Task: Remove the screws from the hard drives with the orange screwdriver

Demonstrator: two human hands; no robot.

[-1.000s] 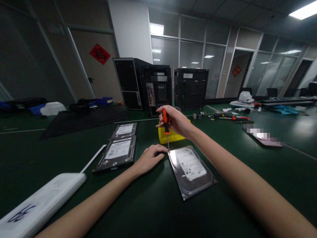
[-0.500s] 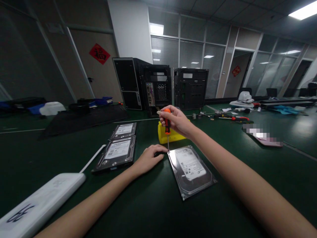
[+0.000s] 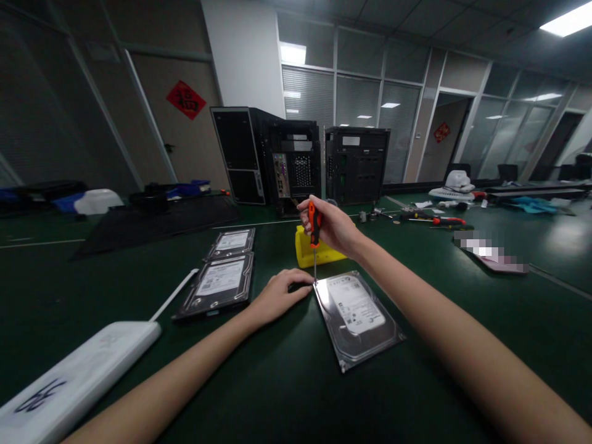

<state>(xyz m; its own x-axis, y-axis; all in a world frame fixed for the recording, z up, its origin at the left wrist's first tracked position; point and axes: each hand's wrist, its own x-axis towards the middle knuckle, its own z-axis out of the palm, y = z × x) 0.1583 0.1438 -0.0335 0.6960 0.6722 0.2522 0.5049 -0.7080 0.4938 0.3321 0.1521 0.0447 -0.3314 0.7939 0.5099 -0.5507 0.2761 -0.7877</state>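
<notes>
Right hand point(image 3: 333, 229) wrapped tight round the orange and black screwdriver point(image 3: 315, 226), handle up, thin tip down on the far left corner of the shiny hard drive point(image 3: 357, 316). Since a moment ago, only a small turn of the fingers on the handle; tip at the same corner as before, drive not moved. Looks like a screw at that corner slowly being turned, with more turning to go. Left hand point(image 3: 279, 296) flat and loosely curled on the counter point(image 3: 287, 382), fingertips just beside that same corner, holding nothing.

Dark green counter all around. Two more hard drives point(image 3: 221, 280) to the left, one behind the other. Small yellow box point(image 3: 305, 254) just behind the screwdriver. Long white box point(image 3: 74, 382) near the left edge. Two black computer cases point(image 3: 300, 160) farther back. Loose tools point(image 3: 435, 219) to the right. Big office room, glass walls, ceiling lights, a red paper sign point(image 3: 185, 100) on the wall.
</notes>
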